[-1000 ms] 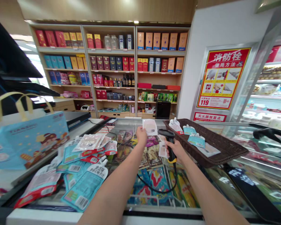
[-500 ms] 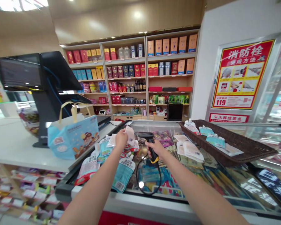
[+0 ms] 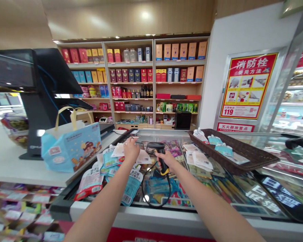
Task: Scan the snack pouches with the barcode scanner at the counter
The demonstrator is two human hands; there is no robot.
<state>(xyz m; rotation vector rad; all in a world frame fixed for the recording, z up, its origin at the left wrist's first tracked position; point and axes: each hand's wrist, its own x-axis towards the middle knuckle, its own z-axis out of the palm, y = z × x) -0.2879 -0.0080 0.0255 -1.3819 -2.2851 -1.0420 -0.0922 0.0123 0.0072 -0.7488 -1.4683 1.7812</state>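
Observation:
My right hand [image 3: 166, 158] is wrapped round the handle of a black barcode scanner [image 3: 158, 149] with a yellow band, held over the glass top of a chest freezer [image 3: 217, 188]. Its black cable [image 3: 155, 191] loops down across the glass. My left hand [image 3: 131, 150] reaches forward, palm down, onto a whitish flat pouch [image 3: 142, 157] at the top of a pile of blue and red spouted pouches [image 3: 108, 171]. Whether its fingers still grip the pouch is unclear.
A brown wicker tray [image 3: 252, 156] with several pouches sits on the freezer at right. A blue paper gift bag [image 3: 70, 148] and a black till screen [image 3: 27, 77] stand on the white counter at left. Shelves of boxed goods [image 3: 141, 74] line the back wall.
My left hand has carried the whitish pouch from up in front of the scanner leftward and down onto the pile. The scanner hand has moved little. My head turned left.

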